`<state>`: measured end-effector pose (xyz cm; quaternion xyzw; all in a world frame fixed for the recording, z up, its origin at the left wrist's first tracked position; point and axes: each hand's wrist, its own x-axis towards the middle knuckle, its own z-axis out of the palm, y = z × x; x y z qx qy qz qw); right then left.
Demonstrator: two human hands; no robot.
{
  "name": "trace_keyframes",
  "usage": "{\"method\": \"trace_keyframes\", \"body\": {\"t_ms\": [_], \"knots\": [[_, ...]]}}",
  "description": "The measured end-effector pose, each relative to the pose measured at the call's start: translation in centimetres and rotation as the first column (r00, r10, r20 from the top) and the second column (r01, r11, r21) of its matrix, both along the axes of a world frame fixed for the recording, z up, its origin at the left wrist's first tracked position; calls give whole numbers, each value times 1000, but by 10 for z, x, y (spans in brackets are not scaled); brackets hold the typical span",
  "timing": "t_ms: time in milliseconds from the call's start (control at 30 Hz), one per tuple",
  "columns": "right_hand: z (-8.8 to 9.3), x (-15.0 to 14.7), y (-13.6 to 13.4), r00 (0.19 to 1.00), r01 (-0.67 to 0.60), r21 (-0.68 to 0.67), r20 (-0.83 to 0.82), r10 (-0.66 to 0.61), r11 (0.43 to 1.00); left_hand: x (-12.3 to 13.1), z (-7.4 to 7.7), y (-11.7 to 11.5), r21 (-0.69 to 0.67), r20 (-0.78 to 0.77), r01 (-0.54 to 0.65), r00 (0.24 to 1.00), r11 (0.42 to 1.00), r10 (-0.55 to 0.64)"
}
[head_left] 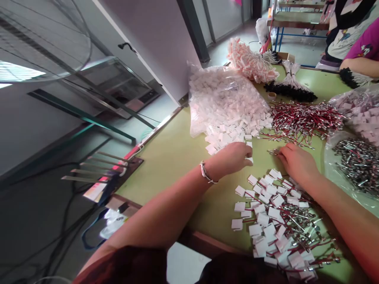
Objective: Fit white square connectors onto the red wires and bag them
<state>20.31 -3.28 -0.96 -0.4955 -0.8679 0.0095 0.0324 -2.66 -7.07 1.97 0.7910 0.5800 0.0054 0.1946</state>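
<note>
My left hand (232, 157), a bracelet on its wrist, reaches to the edge of a spill of small white plastic housings (227, 136) and is closed on one white piece at its fingertips. My right hand (296, 159) lies knuckles up beside a heap of red wires with metal terminals (304, 118), its fingers pinched on a wire end. In front of both hands lies a pile of red wires fitted with white housings (278, 221).
A clear bag of white housings (222, 94) lies on the green table (174, 157). A bag of metal terminals (355, 163) lies at right. Pink and black-white wire bundles (254, 63) lie at the far end. Another person's arm (359, 67) rests at the far right.
</note>
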Motion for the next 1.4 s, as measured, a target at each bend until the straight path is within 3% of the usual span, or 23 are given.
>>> {"method": "trace_keyframes", "body": {"t_ms": [200,300,367,433,500,600,700,900,1100,1267,1400], "knots": [[11,7,-9,997,-15,-33,-77,12,999,17,-16,-6,178,86,82,991,981,-98],[14,10,-17,989,-36,-62,-145,27,997,28,-23,-7,214,123,3,992,977,-30],[14,11,-21,974,-75,-57,-220,60,996,31,-26,-5,216,265,-119,962,969,60],[13,12,-24,955,-109,-18,-280,99,994,31,-29,-3,81,514,-244,841,966,169],[11,13,-24,937,-139,32,-319,142,990,29,-32,-1,-171,721,-258,625,951,300],[8,14,-25,906,-167,83,-381,186,982,25,-34,0,-417,829,-109,361,903,426],[7,15,-26,884,-180,106,-418,208,978,23,-34,-1,-482,846,5,263,876,464],[9,17,-27,880,-191,95,-425,213,977,20,-31,-1,-545,823,106,257,832,507],[14,17,-29,908,-189,89,-364,208,978,20,-25,-2,-573,791,56,298,818,534],[18,15,-31,949,-213,186,-196,249,959,22,-24,-3,-577,773,26,339,816,536],[15,13,-32,952,-218,201,-170,253,955,28,-25,-3,-546,774,-37,360,837,521]]}}
